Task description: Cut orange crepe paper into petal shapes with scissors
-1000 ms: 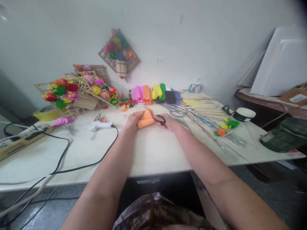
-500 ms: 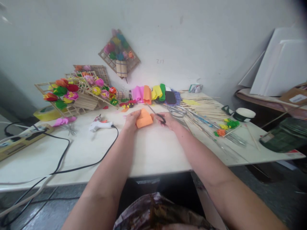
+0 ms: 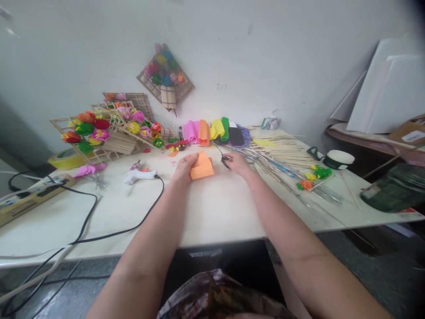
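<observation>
My left hand grips a folded piece of orange crepe paper by its left side, above the middle of the table. In my right hand is a pair of scissors with black handles, its blades pointing up and to the left. A small gap separates the scissors from the orange paper. Behind them lie rolls of crepe paper in pink, orange, yellow and green.
A white glue gun with a black cord lies left of my hands. Bamboo lattices with paper flowers stand at the back left. Thin sticks spread on the right. A power strip and a glass jar sit at the sides.
My right hand has moved the scissors right, away from the orange paper. My left hand and the paper have shifted slightly to the right.
</observation>
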The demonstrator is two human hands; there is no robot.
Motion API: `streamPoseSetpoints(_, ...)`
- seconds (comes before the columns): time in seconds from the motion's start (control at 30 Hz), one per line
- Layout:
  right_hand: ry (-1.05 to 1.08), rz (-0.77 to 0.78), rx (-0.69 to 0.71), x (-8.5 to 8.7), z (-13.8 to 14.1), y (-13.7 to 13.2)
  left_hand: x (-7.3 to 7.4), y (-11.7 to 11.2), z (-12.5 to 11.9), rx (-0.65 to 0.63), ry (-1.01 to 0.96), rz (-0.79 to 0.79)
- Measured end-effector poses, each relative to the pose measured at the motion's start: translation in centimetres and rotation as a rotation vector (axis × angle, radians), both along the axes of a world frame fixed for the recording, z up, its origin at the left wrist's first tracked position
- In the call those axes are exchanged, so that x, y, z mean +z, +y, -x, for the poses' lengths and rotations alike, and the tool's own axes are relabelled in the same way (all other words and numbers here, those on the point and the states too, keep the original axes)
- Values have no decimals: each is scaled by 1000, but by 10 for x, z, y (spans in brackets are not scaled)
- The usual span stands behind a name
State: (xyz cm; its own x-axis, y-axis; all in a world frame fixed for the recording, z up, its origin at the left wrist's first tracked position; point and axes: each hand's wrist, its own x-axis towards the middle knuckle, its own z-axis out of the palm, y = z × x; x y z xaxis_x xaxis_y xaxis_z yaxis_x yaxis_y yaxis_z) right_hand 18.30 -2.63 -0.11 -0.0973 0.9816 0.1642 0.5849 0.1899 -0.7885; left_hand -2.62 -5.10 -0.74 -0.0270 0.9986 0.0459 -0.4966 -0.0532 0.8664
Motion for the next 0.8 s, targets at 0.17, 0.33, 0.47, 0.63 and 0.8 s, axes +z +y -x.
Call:
streamPoseSetpoints(0.17,-483,-142,-124,10,7,-12,3,-8,-4,-109,73,29)
streamPoseSetpoints(0.33,-674,-147,-112,14,13,-20,3,-4,0,-24,5,8)
streamPoseSetpoints(0.47,-773,-146,-93,16,18,-19,2,2,4,88,-76,5)
streamPoseSetpoints(0.63,-841,-143,-79,14,22,-17,4,4,5,178,-151,14)
streamPoseSetpoints(0.8,-841,-176,-91,9,23,-15,6,4,5,198,-182,42)
